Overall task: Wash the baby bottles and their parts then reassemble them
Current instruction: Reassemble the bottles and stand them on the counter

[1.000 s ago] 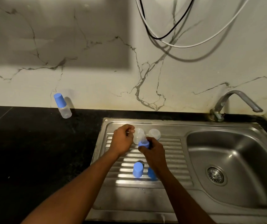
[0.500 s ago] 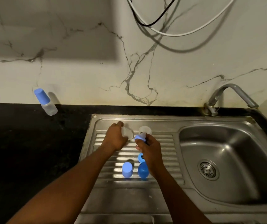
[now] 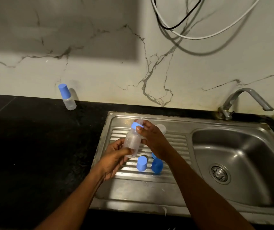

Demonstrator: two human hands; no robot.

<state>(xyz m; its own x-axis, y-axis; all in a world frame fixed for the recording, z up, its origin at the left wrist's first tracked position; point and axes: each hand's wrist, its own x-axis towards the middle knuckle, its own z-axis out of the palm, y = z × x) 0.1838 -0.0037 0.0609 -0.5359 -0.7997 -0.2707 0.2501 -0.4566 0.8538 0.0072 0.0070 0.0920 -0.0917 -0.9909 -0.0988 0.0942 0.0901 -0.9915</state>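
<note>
A clear baby bottle [image 3: 131, 143] is held tilted above the ribbed drainboard [image 3: 174, 141], in the middle of the frame. The left hand [image 3: 114, 156] curls its fingers round the bottle's base. The right hand [image 3: 151, 136] pinches the blue ring [image 3: 136, 126] at its neck, where a clear teat [image 3: 140, 120] sticks up. Just below the bottle, two blue caps [image 3: 142, 164] [image 3: 157, 166] stand on the drainboard side by side. Another clear bottle [image 3: 162, 128] peeks out behind the right hand. In the upper left, a capped bottle [image 3: 67, 97] stands on the black desk [image 3: 33, 146] by the wall. The sink basin [image 3: 240, 155] and tap [image 3: 245, 100] are at right.
</note>
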